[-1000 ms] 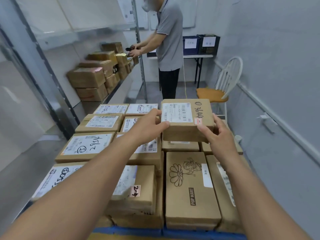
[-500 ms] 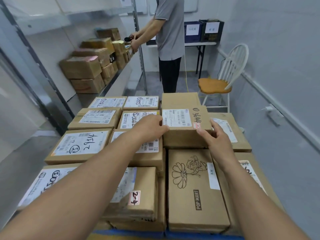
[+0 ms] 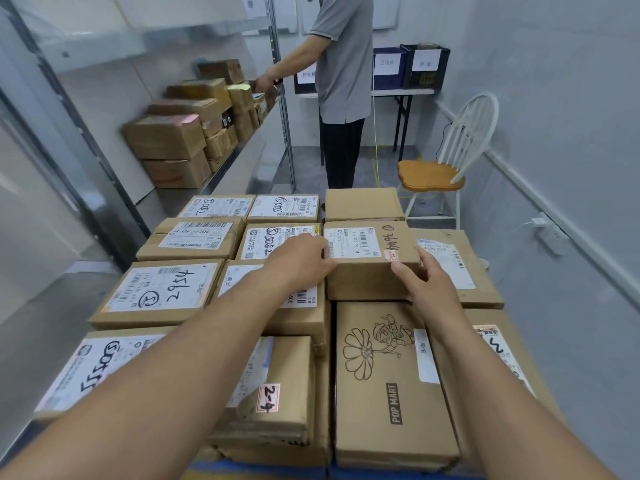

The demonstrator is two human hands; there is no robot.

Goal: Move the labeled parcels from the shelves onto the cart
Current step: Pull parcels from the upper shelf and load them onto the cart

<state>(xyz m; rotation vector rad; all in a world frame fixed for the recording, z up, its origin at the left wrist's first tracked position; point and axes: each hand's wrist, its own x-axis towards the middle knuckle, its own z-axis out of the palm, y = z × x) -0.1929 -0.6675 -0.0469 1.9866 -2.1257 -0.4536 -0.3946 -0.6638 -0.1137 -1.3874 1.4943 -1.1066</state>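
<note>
Left forearm (image 3: pixel 173 375) and right forearm (image 3: pixel 485 393) are bare right down to the view's lower edge; left hand (image 3: pixel 301 261) and right hand (image 3: pixel 426 282) are likewise bare.

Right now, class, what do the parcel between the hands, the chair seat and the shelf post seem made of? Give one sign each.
Parcel: brown cardboard, matt; folded edges, paper label stuck on. Chair seat: probably varnished wood; orange-brown with a sheen. Shelf post: likely metal; thin, grey, faintly shiny.
</note>
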